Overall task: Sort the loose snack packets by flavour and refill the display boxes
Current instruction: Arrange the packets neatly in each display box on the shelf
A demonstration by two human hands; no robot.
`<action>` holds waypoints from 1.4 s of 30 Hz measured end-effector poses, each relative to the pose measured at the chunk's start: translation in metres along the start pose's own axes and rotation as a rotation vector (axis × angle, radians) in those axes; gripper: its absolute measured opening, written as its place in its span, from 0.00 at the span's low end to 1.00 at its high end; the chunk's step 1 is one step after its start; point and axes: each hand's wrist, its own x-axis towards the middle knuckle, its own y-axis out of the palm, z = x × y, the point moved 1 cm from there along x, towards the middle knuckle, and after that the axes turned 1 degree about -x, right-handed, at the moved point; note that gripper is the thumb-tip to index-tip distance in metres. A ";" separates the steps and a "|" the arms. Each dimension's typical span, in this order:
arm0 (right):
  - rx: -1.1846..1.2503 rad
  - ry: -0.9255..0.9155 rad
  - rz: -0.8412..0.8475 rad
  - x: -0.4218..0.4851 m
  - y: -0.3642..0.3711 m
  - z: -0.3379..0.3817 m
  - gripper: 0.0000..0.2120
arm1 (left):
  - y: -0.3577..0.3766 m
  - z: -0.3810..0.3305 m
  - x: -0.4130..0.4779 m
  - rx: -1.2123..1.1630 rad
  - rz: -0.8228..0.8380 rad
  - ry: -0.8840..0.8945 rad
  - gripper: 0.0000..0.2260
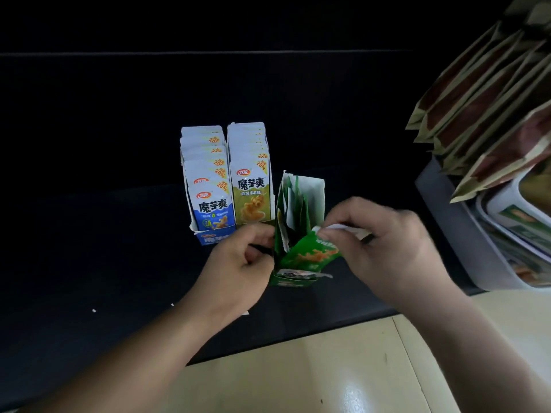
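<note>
Dark shelf (119, 248) here, right hand (384, 245) pinching a shiny green foil snack packet (313, 253) tilted in the front of the green cardboard display box (313, 192), left hand (238, 263) gripping that box's left wall, rows of blue packets (208, 204) and olive-yellow packets (252, 198) standing just left.

Both forearms are bare, the left rising from the lower left, the right from the lower right, and they converge toward the middle. The left hand (238, 263) lies back-up, fingers curled with the thumb laid over them, the tips pinching the left wall of the green box (293, 282). The right hand (384, 242) is back-up too, knuckles raised, thumb and forefinger pinching the top edge of a green packet (313, 253), the other fingers curled beside them
</note>
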 end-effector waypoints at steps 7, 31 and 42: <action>0.380 0.228 0.320 -0.009 0.041 0.005 0.06 | -0.001 -0.008 0.012 -0.002 -0.060 0.044 0.08; 0.597 0.462 0.285 -0.014 0.037 -0.001 0.05 | -0.028 -0.032 0.012 -0.518 -0.079 0.096 0.07; 0.645 0.450 -0.094 -0.006 0.004 -0.001 0.15 | -0.007 -0.003 -0.001 -0.109 -0.119 -0.055 0.08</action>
